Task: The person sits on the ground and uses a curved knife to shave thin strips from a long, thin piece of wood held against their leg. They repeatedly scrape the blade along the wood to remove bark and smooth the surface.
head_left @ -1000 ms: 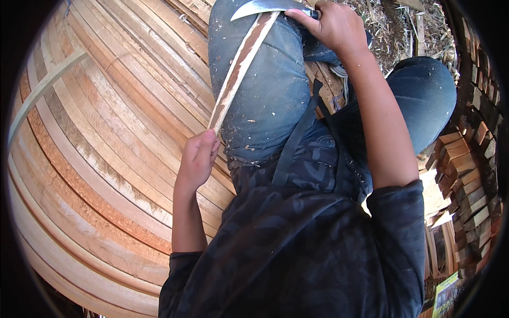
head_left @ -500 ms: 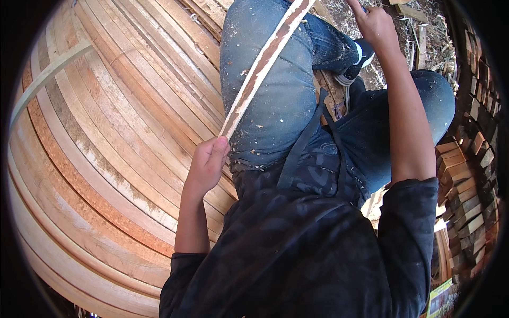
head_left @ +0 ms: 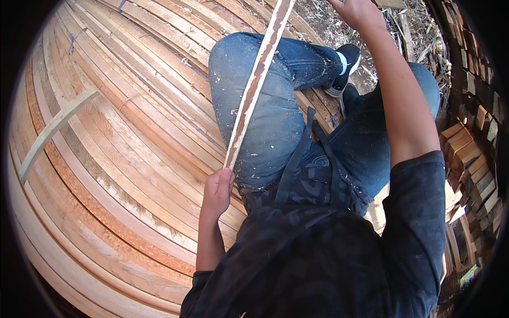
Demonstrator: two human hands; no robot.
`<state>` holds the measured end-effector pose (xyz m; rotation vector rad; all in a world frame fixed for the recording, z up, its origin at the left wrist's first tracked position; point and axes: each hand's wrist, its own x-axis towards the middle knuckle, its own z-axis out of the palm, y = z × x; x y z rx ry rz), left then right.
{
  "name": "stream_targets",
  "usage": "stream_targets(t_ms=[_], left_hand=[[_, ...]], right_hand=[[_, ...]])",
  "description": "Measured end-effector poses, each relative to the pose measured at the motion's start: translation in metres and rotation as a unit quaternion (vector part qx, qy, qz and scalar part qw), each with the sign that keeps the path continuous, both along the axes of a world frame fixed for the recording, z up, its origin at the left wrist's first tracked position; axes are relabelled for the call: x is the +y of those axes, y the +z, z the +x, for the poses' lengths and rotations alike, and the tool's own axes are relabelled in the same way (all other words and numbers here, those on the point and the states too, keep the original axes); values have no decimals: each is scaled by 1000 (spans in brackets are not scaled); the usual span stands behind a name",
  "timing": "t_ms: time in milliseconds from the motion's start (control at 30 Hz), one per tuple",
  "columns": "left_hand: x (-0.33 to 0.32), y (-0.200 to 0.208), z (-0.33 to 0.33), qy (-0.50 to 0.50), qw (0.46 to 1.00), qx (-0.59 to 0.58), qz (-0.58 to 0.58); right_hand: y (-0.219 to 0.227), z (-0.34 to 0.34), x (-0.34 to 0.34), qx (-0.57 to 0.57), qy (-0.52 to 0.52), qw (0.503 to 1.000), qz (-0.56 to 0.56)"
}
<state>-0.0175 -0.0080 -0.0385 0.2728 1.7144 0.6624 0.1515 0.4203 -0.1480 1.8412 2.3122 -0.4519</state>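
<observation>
A long, narrow wooden strip slants across my bent left leg, pale along both edges with a ragged brown band down its middle. My left hand is closed around its near end, thumb on top, beside my hip. The strip's far end runs out past the top edge. Near that edge, to the right of the strip, my right hand reaches forward; its fingers are mostly cut off, so I cannot see whether it holds anything.
Long wooden boards lie side by side on the left, with a short loose batten across them. Stacked wood pieces stand along the right. Wood shavings litter the ground ahead, near my shoe.
The view has shifted somewhat. The near end of the strip and my left hand now appear lower, and my right hand has moved farther out past the top edge.
</observation>
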Motion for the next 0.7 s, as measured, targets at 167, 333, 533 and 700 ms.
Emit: stream_targets(t_ms=[167, 333, 533, 700], left_hand=[[4, -7, -7, 18, 999, -37, -2], [-2, -2, -9, 18, 998, -60, -4], [4, -4, -2, 27, 997, -76, -11], [3, -2, -8, 9, 997, -76, -9]], right_hand=[[-51, -13, -26, 130, 4, 991, 34], [-17, -26, -72, 180, 115, 973, -84], [-19, 0, -6, 94, -15, 993, -71], [-11, -3, -16, 113, -45, 990, -78]])
